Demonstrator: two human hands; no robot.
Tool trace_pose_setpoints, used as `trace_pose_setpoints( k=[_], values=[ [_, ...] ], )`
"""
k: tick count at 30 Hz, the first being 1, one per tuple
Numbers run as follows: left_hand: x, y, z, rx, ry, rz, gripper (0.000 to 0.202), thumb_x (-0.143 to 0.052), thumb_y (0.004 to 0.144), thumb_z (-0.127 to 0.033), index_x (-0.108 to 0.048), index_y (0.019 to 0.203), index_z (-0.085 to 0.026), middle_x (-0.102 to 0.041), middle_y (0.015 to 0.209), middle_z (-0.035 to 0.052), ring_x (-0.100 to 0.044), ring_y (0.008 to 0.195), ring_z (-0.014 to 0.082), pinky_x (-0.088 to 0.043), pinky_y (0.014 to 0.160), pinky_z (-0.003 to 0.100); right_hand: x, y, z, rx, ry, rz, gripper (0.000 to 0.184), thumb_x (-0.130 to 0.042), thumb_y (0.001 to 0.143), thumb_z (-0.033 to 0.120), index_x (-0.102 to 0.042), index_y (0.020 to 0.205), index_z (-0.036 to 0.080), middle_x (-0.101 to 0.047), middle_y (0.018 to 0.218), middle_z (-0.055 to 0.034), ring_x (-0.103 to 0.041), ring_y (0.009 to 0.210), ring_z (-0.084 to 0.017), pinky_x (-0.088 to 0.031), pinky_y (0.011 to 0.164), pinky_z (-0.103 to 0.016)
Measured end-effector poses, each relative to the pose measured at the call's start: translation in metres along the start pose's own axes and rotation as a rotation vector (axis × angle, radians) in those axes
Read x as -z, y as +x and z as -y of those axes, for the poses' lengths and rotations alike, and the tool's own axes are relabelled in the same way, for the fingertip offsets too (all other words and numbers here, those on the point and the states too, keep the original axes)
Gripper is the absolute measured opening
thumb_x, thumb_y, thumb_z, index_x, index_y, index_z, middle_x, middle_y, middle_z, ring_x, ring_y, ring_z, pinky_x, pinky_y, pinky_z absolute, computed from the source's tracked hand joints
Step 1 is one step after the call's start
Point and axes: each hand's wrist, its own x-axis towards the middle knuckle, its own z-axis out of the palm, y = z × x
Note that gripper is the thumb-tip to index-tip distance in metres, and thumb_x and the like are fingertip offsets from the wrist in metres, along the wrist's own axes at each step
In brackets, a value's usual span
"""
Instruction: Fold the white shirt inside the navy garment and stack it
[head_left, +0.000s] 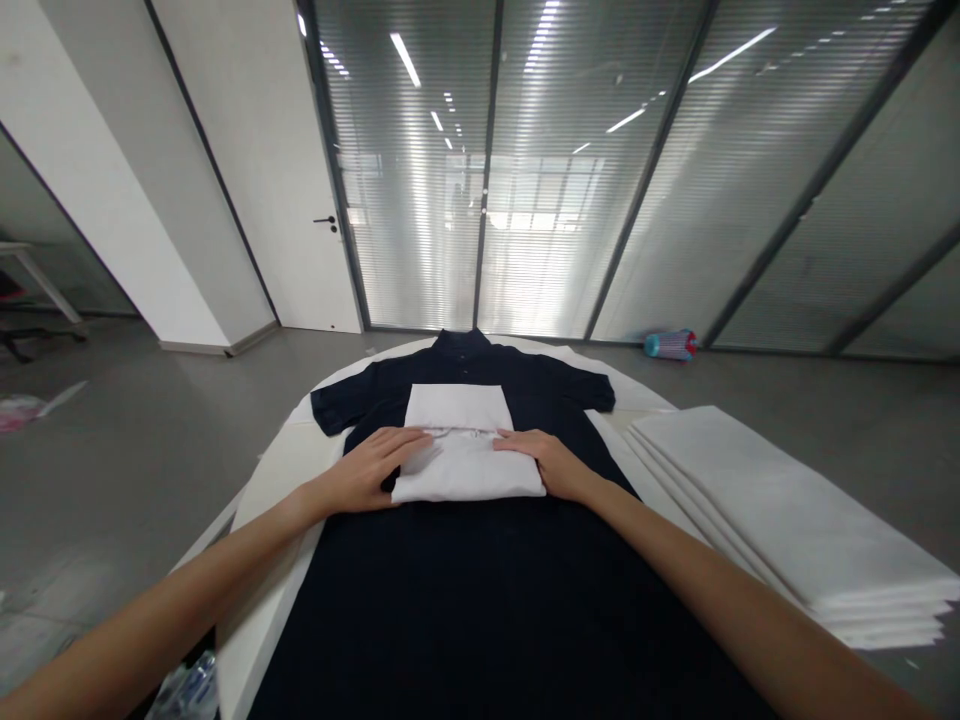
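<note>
A dark navy short-sleeved garment lies spread out, its buttoned collar at the far end and its sleeves out to both sides. On its chest area sits a folded white cloth, with a smooth white rectangular panel just beyond its upper edge. My left hand rests on the cloth's left side, fingers stretched over the top. From the right, my right hand lies on the opposite side with its fingers extended flat. The thumbs are partly hidden, and neither hand visibly pinches the cloth.
A white round-ended table carries the garment. At right lies a stack of folded white sheets, overhanging the edge. A blue-and-pink bundle is on the floor by the glass partition. Clear plastic shows at lower left.
</note>
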Motion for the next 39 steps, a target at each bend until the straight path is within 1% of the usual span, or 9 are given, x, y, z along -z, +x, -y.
trace_pose_setpoints(
  k=[5,9,13,17,20,24,30,35,39],
  values=[
    [-0.010,0.003,0.013,0.050,0.017,0.061,0.055,-0.059,0.091,-0.026,-0.047,0.144,-0.023,-0.029,0.159,0.0167,-0.029,0.146,0.0350,-0.032,0.114,0.053,-0.002,0.000,-0.007,-0.126,0.082,-0.020,0.046,-0.056,0.082,0.008,-0.070,0.122,0.026,-0.063,0.135,-0.0057,-0.063,0.120,-0.024,-0.047,0.104,-0.039],
    [-0.013,0.003,0.022,0.050,-0.053,0.172,0.061,-0.052,0.090,-0.018,-0.039,0.149,-0.022,-0.041,0.154,0.0142,-0.033,0.145,0.0309,-0.030,0.115,0.051,-0.002,0.001,-0.013,-0.134,0.193,-0.024,0.039,-0.061,0.083,0.013,-0.073,0.118,0.025,-0.068,0.128,-0.0058,-0.062,0.121,-0.024,-0.044,0.108,-0.040],
    [-0.011,0.009,0.030,0.112,-0.207,0.152,0.046,-0.044,0.094,-0.021,-0.051,0.140,-0.022,-0.051,0.147,0.0114,-0.044,0.137,0.0296,-0.032,0.112,0.048,0.005,0.011,-0.018,-0.083,0.257,-0.064,0.026,-0.061,0.083,0.017,-0.076,0.104,0.024,-0.070,0.121,-0.0069,-0.066,0.113,-0.024,-0.047,0.102,-0.041],
    [-0.017,0.032,0.047,0.531,-0.528,-0.099,0.043,-0.040,0.097,-0.045,-0.066,0.116,-0.016,-0.069,0.113,0.0107,-0.064,0.103,0.0267,-0.050,0.089,0.037,0.007,0.039,-0.028,-0.346,0.326,-0.237,0.021,-0.063,0.086,0.032,-0.074,0.087,0.015,-0.073,0.093,-0.0083,-0.069,0.085,-0.024,-0.055,0.077,-0.036],
    [-0.024,0.052,0.062,0.864,-0.733,-0.211,0.041,-0.055,0.088,-0.048,-0.067,0.104,-0.013,-0.066,0.080,0.0049,-0.060,0.067,0.0177,-0.047,0.057,0.026,0.002,0.060,-0.035,-0.682,0.367,-0.284,0.024,-0.063,0.087,0.035,-0.071,0.081,0.013,-0.069,0.069,-0.0046,-0.064,0.062,-0.019,-0.052,0.057,-0.028],
    [-0.027,0.065,0.065,1.095,-0.775,-0.315,0.055,-0.065,0.082,-0.028,-0.052,0.133,-0.011,-0.056,0.067,-0.0017,-0.050,0.051,0.0111,-0.039,0.045,0.021,-0.004,0.070,-0.038,-0.870,0.326,-0.298,0.019,-0.064,0.086,0.029,-0.069,0.091,0.012,-0.068,0.067,-0.0049,-0.060,0.049,-0.015,-0.047,0.046,-0.024],
    [-0.034,0.064,0.052,1.016,-0.789,-0.431,0.073,-0.064,0.085,-0.030,-0.033,0.149,-0.014,-0.064,0.074,0.0019,-0.058,0.059,0.0142,-0.044,0.051,0.022,-0.004,0.075,-0.038,-0.879,0.132,-0.254,0.018,-0.055,0.092,0.029,-0.065,0.099,0.017,-0.072,0.090,-0.0089,-0.067,0.064,-0.018,-0.051,0.060,-0.028],
    [-0.044,0.062,0.054,0.971,-0.691,-0.526,0.067,-0.059,0.086,-0.028,-0.037,0.148,-0.015,-0.066,0.086,0.0053,-0.062,0.068,0.0160,-0.046,0.056,0.023,-0.004,0.086,-0.034,-0.888,-0.031,-0.205,0.016,-0.050,0.094,0.031,-0.062,0.098,0.021,-0.069,0.109,-0.0126,-0.067,0.098,-0.029,-0.051,0.078,-0.038],
    [-0.041,0.062,0.057,1.004,-0.491,-0.447,0.061,-0.062,0.084,-0.029,-0.046,0.141,-0.014,-0.064,0.098,0.0091,-0.065,0.080,0.0205,-0.054,0.072,0.034,-0.002,0.088,-0.016,-0.914,-0.146,-0.213,0.029,-0.048,0.094,0.033,-0.060,0.116,0.019,-0.065,0.116,-0.0170,-0.066,0.102,-0.033,-0.051,0.082,-0.044]
  ],
)
